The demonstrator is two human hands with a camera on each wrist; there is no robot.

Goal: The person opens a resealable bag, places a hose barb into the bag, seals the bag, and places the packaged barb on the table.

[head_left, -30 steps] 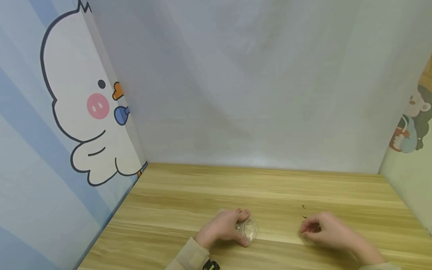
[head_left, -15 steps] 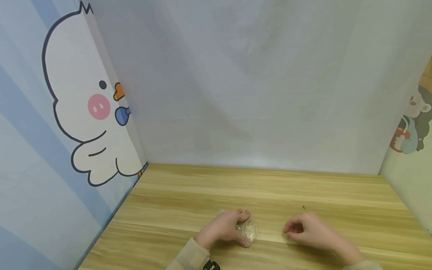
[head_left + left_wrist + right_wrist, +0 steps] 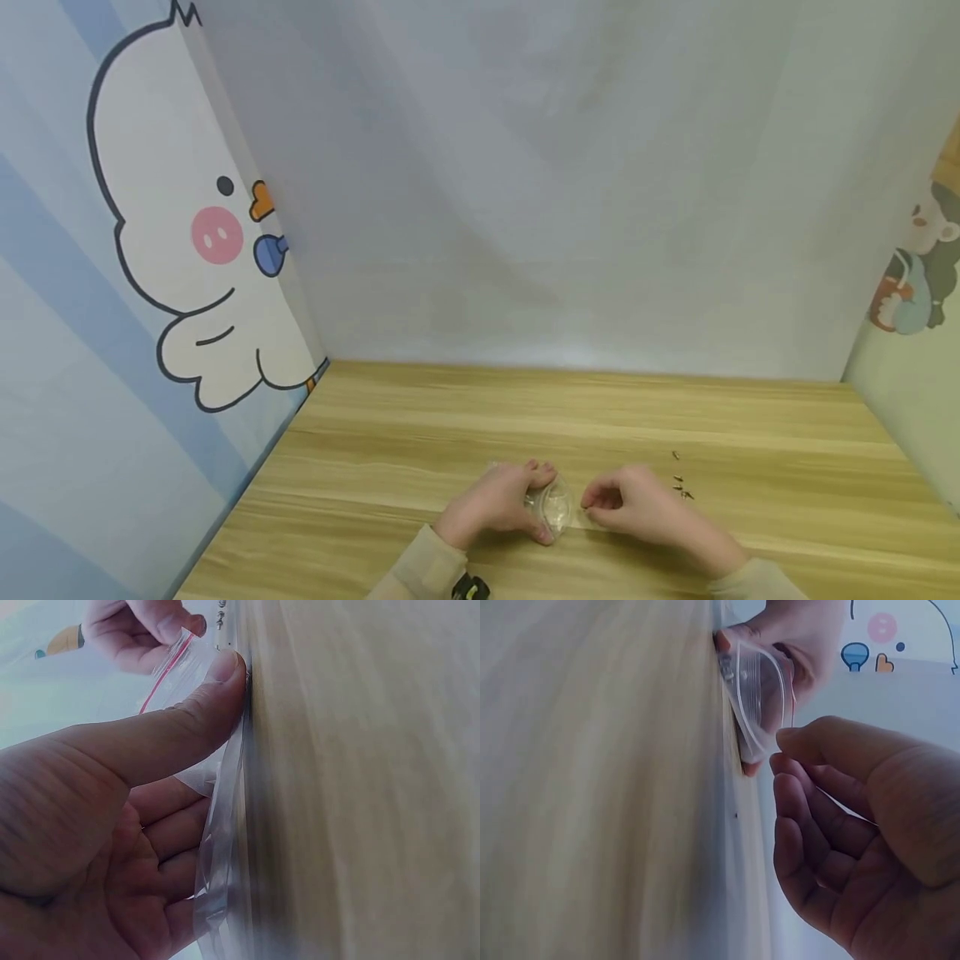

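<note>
Two hands (image 3: 497, 502) (image 3: 643, 506), bag (image 3: 556, 508) gripped, screw (image 3: 585, 510) pinched

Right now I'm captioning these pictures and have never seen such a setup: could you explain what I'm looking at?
There is no machine here, only a person working with bare hands and wearing three cameras. The wide picture comes from the head, looking forward and down. The two close ones come from the wrists, each watching its own hand's work, so the table looks tipped sideways there.

On its wood-grain top, a few small metal pieces lie just beyond the right hand. The left hand holds a clear plastic bag, its mouth facing the right hand. That hand has its thumb and fingers drawn together near the bag; whether they pinch something tiny, I can't tell.
</note>
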